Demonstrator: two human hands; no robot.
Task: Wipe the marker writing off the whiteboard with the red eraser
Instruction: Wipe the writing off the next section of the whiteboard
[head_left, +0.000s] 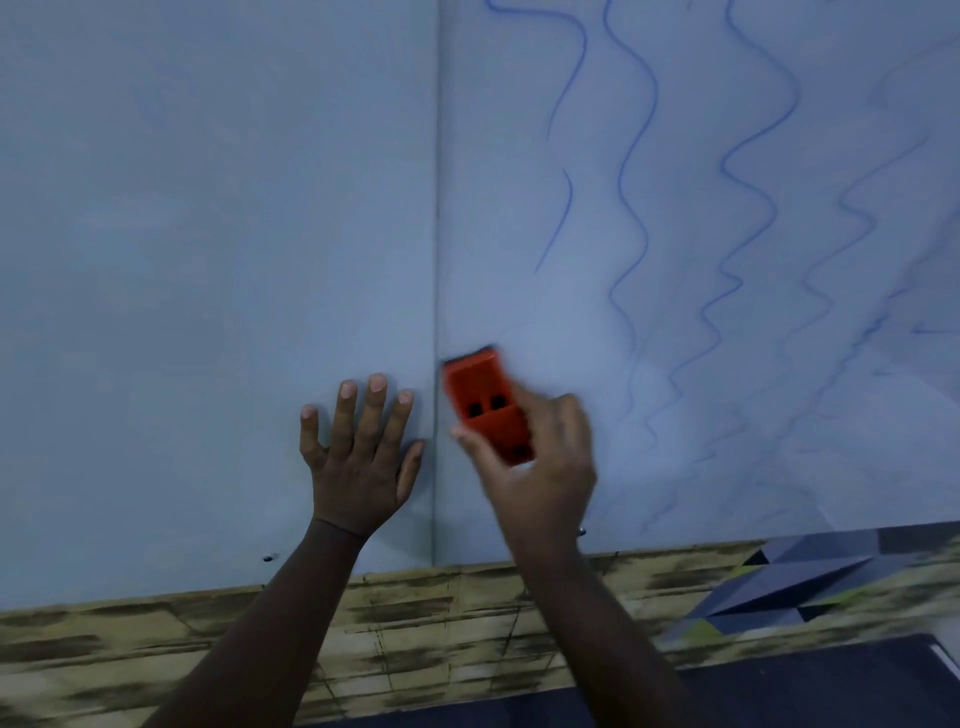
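From the head view, the red eraser sits against the lower part of the whiteboard, just right of the vertical seam between two panels. The right hand holds it from below and behind, thumb on its left edge and fingers wrapped over its right side, so this grip is clamped on the eraser. The image blurs here, so I cannot tell how firmly the felt face presses the board.

The left hand lies flat on the left panel, fingers straight and spread, holding nothing; it appears to brace the body.

Blue wavy marker lines run down the right panel, above and to the right of the eraser, with fainter smeared traces lower right. Most of the writing looks unwiped.

The eraser seems a light, hollow, rigid plastic block with moulded recesses on its back. It should slide easily on the smooth board, so holding both long edges, as here, likely gives the best control. It is probably not fragile. Below the board runs a brick-patterned wall strip.
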